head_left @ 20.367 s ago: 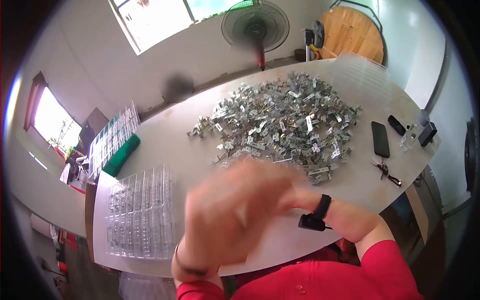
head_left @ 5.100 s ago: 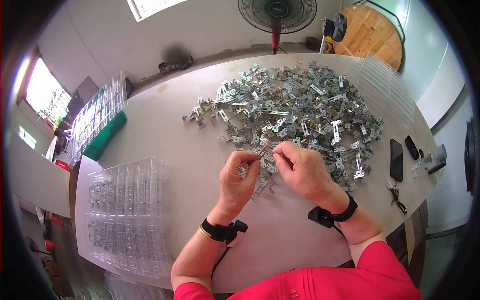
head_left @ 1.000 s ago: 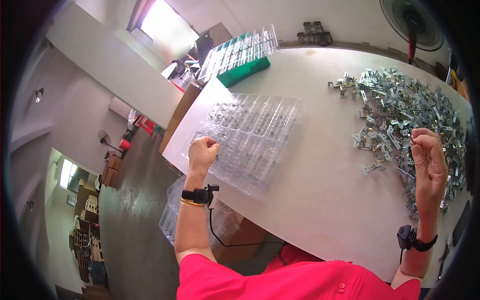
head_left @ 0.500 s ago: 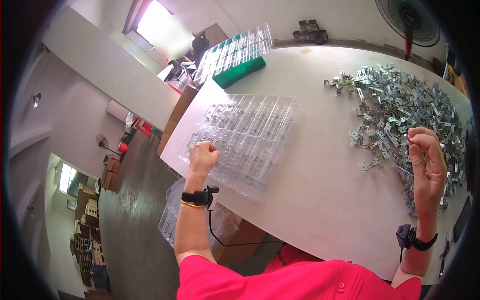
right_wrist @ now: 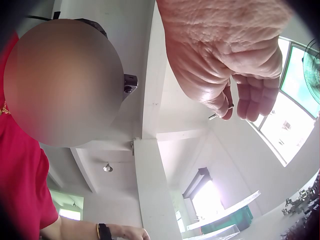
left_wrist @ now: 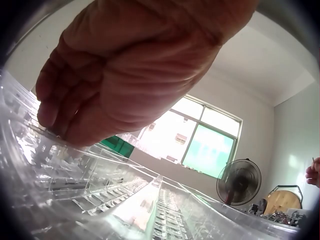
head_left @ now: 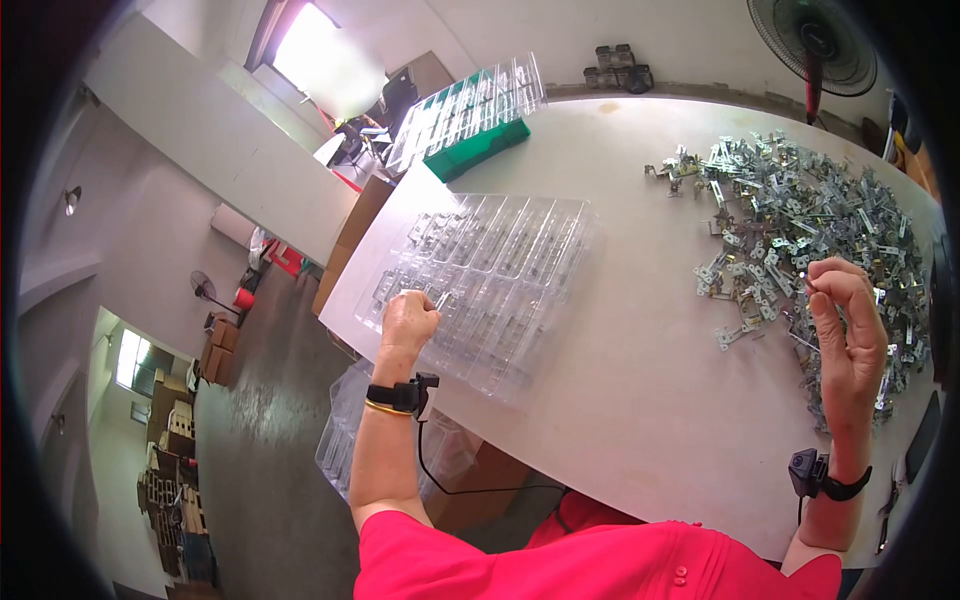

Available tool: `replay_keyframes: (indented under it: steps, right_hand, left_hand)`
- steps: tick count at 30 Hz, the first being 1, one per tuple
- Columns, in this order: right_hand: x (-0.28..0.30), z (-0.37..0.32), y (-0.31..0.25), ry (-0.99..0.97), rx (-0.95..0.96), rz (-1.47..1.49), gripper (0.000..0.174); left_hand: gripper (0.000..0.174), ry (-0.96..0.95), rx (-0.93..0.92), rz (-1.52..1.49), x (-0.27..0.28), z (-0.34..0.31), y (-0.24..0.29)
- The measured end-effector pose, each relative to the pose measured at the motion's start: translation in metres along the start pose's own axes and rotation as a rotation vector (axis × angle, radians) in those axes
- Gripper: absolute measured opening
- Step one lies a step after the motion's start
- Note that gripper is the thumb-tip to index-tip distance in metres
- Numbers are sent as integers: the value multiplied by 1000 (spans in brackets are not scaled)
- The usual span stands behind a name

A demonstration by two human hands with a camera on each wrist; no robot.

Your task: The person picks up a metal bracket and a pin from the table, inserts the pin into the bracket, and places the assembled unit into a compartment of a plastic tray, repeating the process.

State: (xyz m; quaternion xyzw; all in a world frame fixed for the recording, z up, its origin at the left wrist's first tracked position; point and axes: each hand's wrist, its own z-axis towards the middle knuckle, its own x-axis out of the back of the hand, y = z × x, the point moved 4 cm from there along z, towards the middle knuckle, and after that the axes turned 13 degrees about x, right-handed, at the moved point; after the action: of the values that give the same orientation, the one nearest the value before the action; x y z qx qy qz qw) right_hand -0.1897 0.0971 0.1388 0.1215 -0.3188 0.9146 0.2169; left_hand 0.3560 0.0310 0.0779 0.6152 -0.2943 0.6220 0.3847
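Note:
My left hand (head_left: 410, 322) is over the near left part of a clear plastic compartment tray (head_left: 500, 335), its fingers curled. A bright metal bracket (head_left: 442, 298) shows right at the fingertips. In the left wrist view the fingers of the left hand (left_wrist: 115, 80) bend down to the tray's ribbed plastic, which hides part of the grip. My right hand (head_left: 850, 335) is raised before a heap of metal brackets (head_left: 800, 210). Between thumb and forefinger it pinches a small thin metal piece (right_wrist: 213, 116), mostly covered by the fingers of the right hand (right_wrist: 225, 60).
Behind the tray stands a green bin (head_left: 475, 150) with another clear tray (head_left: 465, 105) on top. More clear plastic trays (head_left: 350, 440) lie below the table's left edge. Pliers (head_left: 888, 515) lie at the right, and a fan (head_left: 815, 45) stands beyond the table.
Both hands worked together by the heap earlier; since then the left has moved to the tray. Over the last second it has shifted slightly nearer the body. The right stays raised with its pinch.

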Motion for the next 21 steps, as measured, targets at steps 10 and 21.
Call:
replay_keyframes:
  steps: [10, 21]
  right_hand:
    - [1, 1, -3, -2, 2, -6, 3]
    - [-3, -2, -5, -13, -26, 87, 3]
  left_hand:
    - [21, 65, 5, 54, 4, -6, 5]
    - [18, 143, -625, -348, 42, -117, 155]
